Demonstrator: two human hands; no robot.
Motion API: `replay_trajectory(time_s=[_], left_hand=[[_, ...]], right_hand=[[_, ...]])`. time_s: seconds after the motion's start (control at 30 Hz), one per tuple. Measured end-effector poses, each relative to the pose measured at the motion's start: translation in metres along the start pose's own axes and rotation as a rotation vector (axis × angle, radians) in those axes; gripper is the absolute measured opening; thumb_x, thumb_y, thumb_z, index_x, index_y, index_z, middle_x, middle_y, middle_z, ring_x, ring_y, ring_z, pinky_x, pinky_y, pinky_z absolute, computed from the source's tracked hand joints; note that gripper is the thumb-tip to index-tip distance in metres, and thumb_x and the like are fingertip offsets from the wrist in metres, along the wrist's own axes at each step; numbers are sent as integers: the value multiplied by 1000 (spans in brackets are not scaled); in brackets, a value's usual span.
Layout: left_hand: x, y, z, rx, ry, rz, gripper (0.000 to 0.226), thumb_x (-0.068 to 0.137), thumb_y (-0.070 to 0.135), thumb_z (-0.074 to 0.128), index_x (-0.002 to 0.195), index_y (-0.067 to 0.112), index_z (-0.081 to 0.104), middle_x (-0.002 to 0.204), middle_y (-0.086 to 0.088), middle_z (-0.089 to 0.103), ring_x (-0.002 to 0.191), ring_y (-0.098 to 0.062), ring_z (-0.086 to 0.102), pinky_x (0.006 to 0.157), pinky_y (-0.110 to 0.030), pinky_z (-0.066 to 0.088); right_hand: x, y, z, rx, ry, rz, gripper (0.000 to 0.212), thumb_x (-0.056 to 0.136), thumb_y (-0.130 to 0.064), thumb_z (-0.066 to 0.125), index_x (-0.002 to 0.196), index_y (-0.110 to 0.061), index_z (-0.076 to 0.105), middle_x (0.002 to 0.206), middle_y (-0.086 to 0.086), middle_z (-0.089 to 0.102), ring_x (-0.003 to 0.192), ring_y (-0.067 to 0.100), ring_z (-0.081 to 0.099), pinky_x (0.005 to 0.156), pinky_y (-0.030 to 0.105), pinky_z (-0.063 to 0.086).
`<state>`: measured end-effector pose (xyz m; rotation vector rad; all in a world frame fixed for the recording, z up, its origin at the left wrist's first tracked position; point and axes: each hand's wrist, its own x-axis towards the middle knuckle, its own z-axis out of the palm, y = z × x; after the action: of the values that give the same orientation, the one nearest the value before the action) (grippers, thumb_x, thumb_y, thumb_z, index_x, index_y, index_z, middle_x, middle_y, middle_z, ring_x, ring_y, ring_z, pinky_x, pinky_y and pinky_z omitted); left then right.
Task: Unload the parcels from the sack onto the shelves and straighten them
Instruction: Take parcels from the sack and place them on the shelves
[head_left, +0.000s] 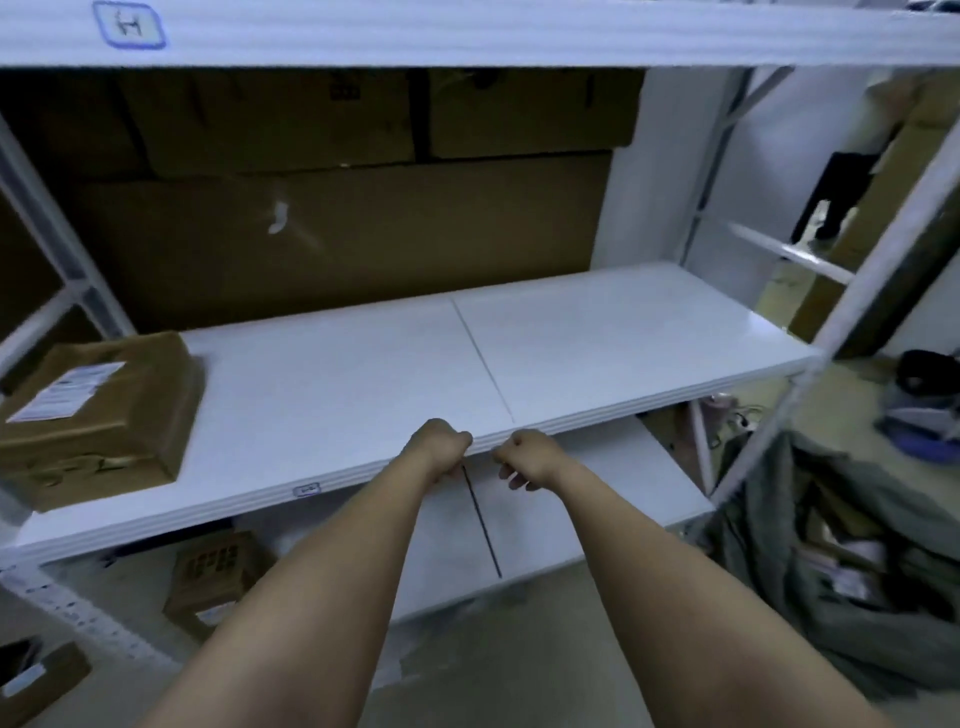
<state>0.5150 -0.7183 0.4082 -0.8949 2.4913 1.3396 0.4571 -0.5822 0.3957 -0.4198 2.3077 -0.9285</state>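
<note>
Head view: both forearms reach forward to the front edge of the middle shelf (597, 332). The left hand (439, 447) is curled into a loose fist, knuckles at the shelf lip; no item shows inside it. The right hand (530, 460) is also curled, fingers bent downward just below the lip, and nothing is visible in its grip. The two hands are near each other but apart.

One parcel (98, 410), brown with a white label on top, lies flat on the middle shelf at 9 o'clock, at the left end, turned slightly off square to the shelf edge. The rest of that shelf surface is white with a seam down the middle.

The sack (831, 571), grey-green and open, slumps on the floor at 4 o'clock, just beside the right upright of the rack; wrapped items show in its mouth, blurred. A small box (218, 577) sits under the shelf at 7 o'clock. Large cartons (337, 223) stand behind the rack at 12 o'clock.
</note>
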Motion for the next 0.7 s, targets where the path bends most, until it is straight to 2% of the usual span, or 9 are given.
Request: replay_trajectory(time_s=[0.1,0.2,0.33,0.43,0.57,0.63,0.7], left_hand=[[-1,56,53,58,-55,54,18,89,20,47,79,6,54,80,-14,61,67,-26,53,62,-27,39],[-2,107,114,79,-109,86,19,92,22,46,85,7,55,82,-10,62,65,-23,57,59,-26,39],[-2,168,202,74,-201,120,28,95,25,44,112,6,55,97,-6,64,76,-18,62,67,-28,42],[-7,212,263,76,-285,150,38,97,26,45,128,4,47,108,-8,64,84,-19,62,76,-32,45],[-10,263,328,105,-359,223,30,99,26,43,117,4,52,107,-9,61,88,-23,60,84,-35,45],[-6,284,358,128,-404,246,31,99,28,43,115,4,55,108,-10,62,88,-23,60,86,-35,45],[0,300,384,141,-437,257,36,98,29,44,119,2,55,111,-11,64,88,-23,61,85,-35,46]], right_hand=[[-14,49,-64,22,95,30,17,95,-24,49,93,-8,52,100,17,67,66,19,59,64,27,42],[-25,105,-124,35,138,56,18,95,-26,49,94,-9,55,93,11,64,66,20,59,63,26,42],[-41,189,-202,62,205,122,18,95,-29,51,100,-12,51,92,7,64,61,15,57,55,24,40],[-56,250,-254,85,281,204,16,95,-29,52,92,-13,52,87,5,65,60,16,57,55,25,41],[-72,316,-305,133,416,270,20,94,-26,55,78,-14,56,71,3,62,56,17,56,48,23,41],[-75,343,-325,155,457,295,24,93,-28,56,71,-19,52,75,4,62,66,21,59,58,28,48],[-73,366,-341,171,468,319,22,92,-28,56,72,-20,54,86,10,66,79,28,63,75,38,54]])
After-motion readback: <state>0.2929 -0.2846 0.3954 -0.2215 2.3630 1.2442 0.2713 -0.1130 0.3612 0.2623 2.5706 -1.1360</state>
